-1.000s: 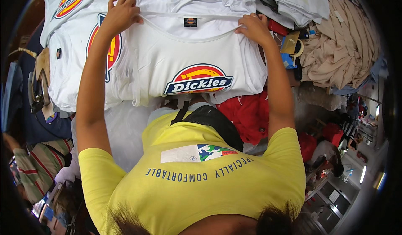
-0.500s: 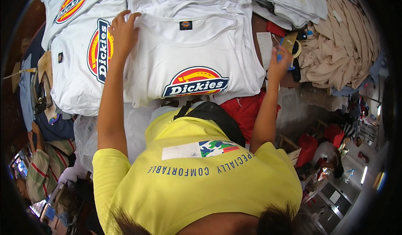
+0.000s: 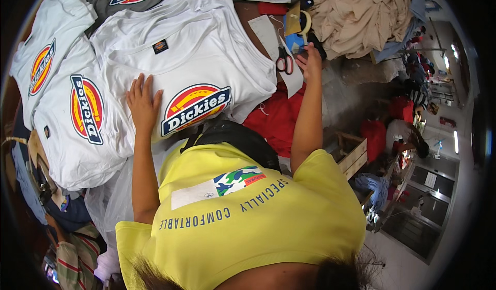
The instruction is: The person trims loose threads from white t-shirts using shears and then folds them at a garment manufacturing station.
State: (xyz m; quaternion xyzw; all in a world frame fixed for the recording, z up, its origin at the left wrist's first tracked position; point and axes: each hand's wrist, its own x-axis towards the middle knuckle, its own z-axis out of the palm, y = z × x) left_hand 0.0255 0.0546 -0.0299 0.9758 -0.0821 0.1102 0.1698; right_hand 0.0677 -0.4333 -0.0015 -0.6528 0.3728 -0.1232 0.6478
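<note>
My left hand (image 3: 143,103) lies flat, fingers extended, on a white sleeveless shirt (image 3: 181,52) with a red and yellow printed emblem, on top of a stack of similar shirts. To the right, my right hand (image 3: 311,63) is held over the table edge with its fingers apart and nothing visible in them. Close by its fingertips are a blue item (image 3: 294,42) and a roll of tape (image 3: 306,24). Scissors (image 3: 284,63) with dark and reddish handles lie beside it, partly over a white paper strip (image 3: 293,82).
More folded white shirts (image 3: 67,104) lie at left, with a grey printed shirt (image 3: 116,8) behind. Beige cloth (image 3: 356,16) is heaped at far right. A red cloth (image 3: 276,119) hangs near my waist. A wooden crate (image 3: 352,155) stands at right; another person's striped sleeve (image 3: 77,259) shows lower left.
The view has turned, shifting the shirts leftward. My left hand has moved from the shirt's far left shoulder down to its lower front. The scissors now show beside my right hand.
</note>
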